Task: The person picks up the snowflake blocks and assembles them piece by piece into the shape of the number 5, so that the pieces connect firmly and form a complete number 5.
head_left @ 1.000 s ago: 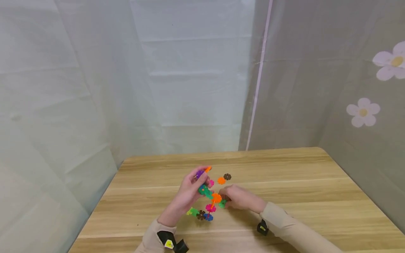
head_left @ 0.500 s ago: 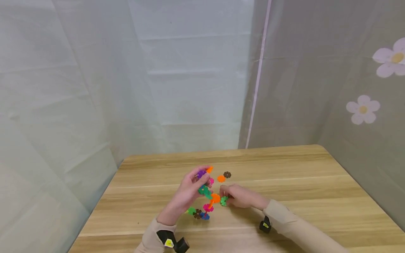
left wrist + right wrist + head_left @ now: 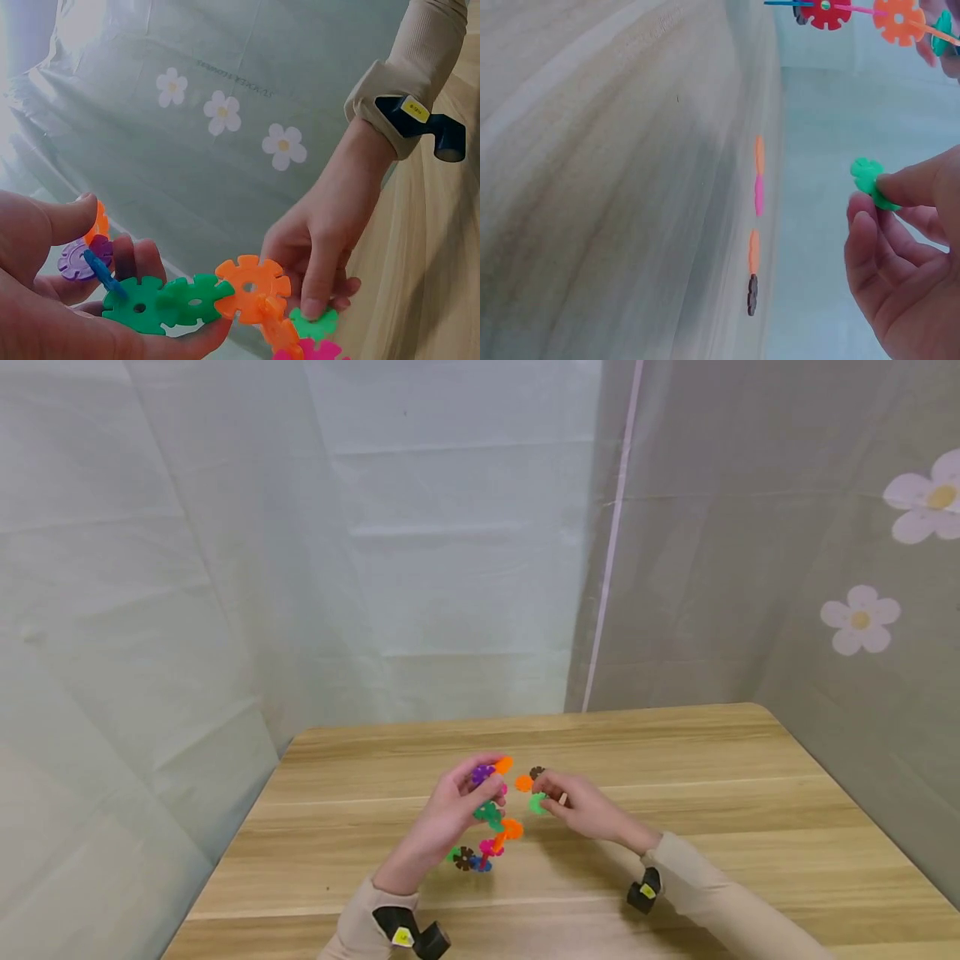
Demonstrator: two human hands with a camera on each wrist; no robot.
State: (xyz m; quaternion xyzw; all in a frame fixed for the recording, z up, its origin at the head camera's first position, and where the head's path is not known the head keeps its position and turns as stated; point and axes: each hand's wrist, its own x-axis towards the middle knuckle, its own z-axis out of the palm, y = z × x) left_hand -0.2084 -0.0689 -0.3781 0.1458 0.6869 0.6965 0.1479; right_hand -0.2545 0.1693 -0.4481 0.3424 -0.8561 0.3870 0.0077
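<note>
My left hand (image 3: 442,818) grips a chain of interlocked notched plastic discs. The chain runs from an orange and a purple disc (image 3: 75,259) through dark green discs (image 3: 139,306) and an orange disc (image 3: 252,288). Below these hang pink, red, blue, brown (image 3: 464,858) and light green discs. My right hand (image 3: 592,810) pinches a light green disc (image 3: 868,178) between thumb and fingers, apart from the chain and above the table. Part of the chain is hidden behind my left fingers.
Beyond the hands, loose discs lie flat on the wooden table (image 3: 360,852): a brown one (image 3: 752,295), a pink one (image 3: 759,195) and two orange ones (image 3: 754,251). A pale curtain (image 3: 465,585) hangs behind the table.
My right hand has moved up and away from the chain's orange disc, carrying the light green disc. My left hand stays nearly in place; the hanging end of the chain has swung slightly left.
</note>
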